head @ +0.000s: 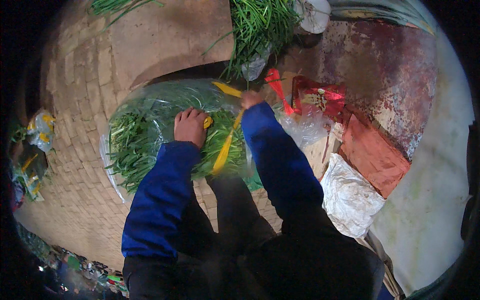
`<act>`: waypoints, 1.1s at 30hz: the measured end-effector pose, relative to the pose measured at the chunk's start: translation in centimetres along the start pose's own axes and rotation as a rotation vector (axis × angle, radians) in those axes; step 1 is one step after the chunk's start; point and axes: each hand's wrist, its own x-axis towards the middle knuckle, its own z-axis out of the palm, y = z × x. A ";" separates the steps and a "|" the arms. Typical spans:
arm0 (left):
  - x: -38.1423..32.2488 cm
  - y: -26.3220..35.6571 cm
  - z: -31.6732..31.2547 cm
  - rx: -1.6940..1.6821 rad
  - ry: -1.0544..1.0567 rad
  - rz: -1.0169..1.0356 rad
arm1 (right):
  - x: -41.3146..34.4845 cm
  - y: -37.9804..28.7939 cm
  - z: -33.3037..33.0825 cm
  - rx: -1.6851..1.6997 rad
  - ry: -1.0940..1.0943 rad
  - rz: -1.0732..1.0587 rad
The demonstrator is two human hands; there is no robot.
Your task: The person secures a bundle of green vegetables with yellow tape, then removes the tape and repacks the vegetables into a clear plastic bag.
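Observation:
A large clear plastic bag [159, 95] full of green leafy vegetables [137, 150] lies in front of me, above the brick floor. My left hand [190, 127] is pressed down on the top of the bag, its fingers curled. A small yellow piece [208, 122] shows beside its thumb; whether the hand grips it I cannot tell. Farther right, my slightly blurred right hand [252, 99] is closed around a yellow plastic strip [223, 153]. One end of the strip sticks out to the upper left of that hand, and the other hangs down over the greens.
More long green stalks [262, 22] and a white round object [313, 15] lie at the top. To the right are a red bundle [276, 88], a shiny red packet [322, 93], an orange-red block [373, 153] and a crumpled white sack [350, 198]. Bagged items [41, 129] lie far left.

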 end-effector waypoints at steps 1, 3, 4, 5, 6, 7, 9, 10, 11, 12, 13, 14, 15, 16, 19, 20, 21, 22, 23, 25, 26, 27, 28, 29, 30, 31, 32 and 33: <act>0.1 0.0 0.0 -0.003 0.016 0.008 | -2.0 1.9 -0.6 -0.139 0.033 0.024; 0.0 0.1 0.1 0.006 0.002 0.002 | -6.3 4.4 -2.6 0.365 0.157 0.373; 0.4 0.2 0.3 0.022 -0.002 -0.014 | -8.4 4.6 -3.8 0.715 0.252 0.469; 0.6 0.2 0.4 0.035 0.007 -0.023 | -9.8 4.1 -5.2 1.085 0.294 0.688; 0.6 0.2 0.6 0.033 -0.015 -0.040 | -11.4 3.2 -6.6 1.230 0.279 0.584; 0.7 0.2 0.8 0.029 -0.019 -0.043 | -12.8 1.8 -7.9 1.349 0.281 0.541; 0.9 -0.2 0.7 0.042 -0.008 -0.051 | -15.0 -2.3 -10.7 1.525 0.291 0.409; 0.9 -0.3 0.6 0.062 -0.001 -0.046 | -16.0 -4.3 -12.1 1.573 0.298 0.326; 0.9 -0.5 0.5 0.027 -0.005 -0.035 | -17.6 -6.3 -13.4 1.630 0.289 0.167; 1.1 -0.6 0.3 0.007 -0.005 -0.043 | -19.3 -8.2 -14.7 1.389 0.295 0.140; 1.2 -0.7 0.0 -0.022 0.008 -0.040 | -21.1 -10.1 -15.9 1.161 0.309 0.042; 1.4 -0.8 -0.4 -0.072 -0.013 -0.059 | -22.1 -11.6 -17.1 1.393 0.256 0.130; 1.7 -0.8 -0.9 -0.069 0.013 -0.057 | -23.3 -13.0 -18.0 1.609 0.202 0.246; 1.8 -0.7 -1.7 -0.070 0.047 -0.036 | -24.6 -14.4 -18.4 1.673 0.259 0.192; 1.3 0.4 -4.9 -0.128 0.216 0.093 | -28.8 -17.4 -19.2 1.590 0.414 0.284; 1.1 1.1 -6.4 -0.187 0.267 0.110 | -30.2 -18.1 -19.2 1.603 0.442 0.287; 0.8 1.8 -8.0 -0.250 0.325 0.132 | -31.3 -18.8 -19.2 1.619 0.471 0.273; -0.1 2.5 -9.6 -0.317 0.395 0.159 | -32.3 -19.4 -19.1 1.638 0.504 0.276; -1.4 3.1 -11.2 -0.342 0.413 0.159 | -33.2 -20.0 -18.9 1.677 0.524 0.222; -5.3 4.0 -13.4 -0.409 0.473 0.213 | -35.1 -21.1 -18.4 1.761 0.569 0.165; -7.7 4.4 -13.8 -0.385 0.447 0.269 | -36.0 -21.5 -18.2 1.770 0.592 0.157; -10.2 4.7 -13.8 -0.367 0.440 0.352 | -36.8 -21.9 -17.9 1.779 0.616 0.151; -13.0 4.9 -13.2 -0.361 0.336 0.363 | -37.5 -22.1 -17.7 1.788 0.636 0.144; -15.7 5.0 -12.1 -0.361 0.240 0.380 | -38.2 -22.3 -17.5 1.795 0.647 0.150; -18.0 4.9 -10.8 -0.388 0.122 0.367 | -38.8 -22.4 -17.3 1.805 0.657 0.154; -19.8 4.7 -9.3 -0.425 0.005 0.361 | -39.4 -22.5 -17.1 1.815 0.667 0.160; -21.5 4.3 -7.7 -0.398 -0.120 0.327 | -40.0 -22.7 -16.8 1.820 0.675 0.176; -22.7 3.7 -6.1 -0.376 -0.244 0.290 | -40.6 -22.7 -16.6 1.824 0.682 0.191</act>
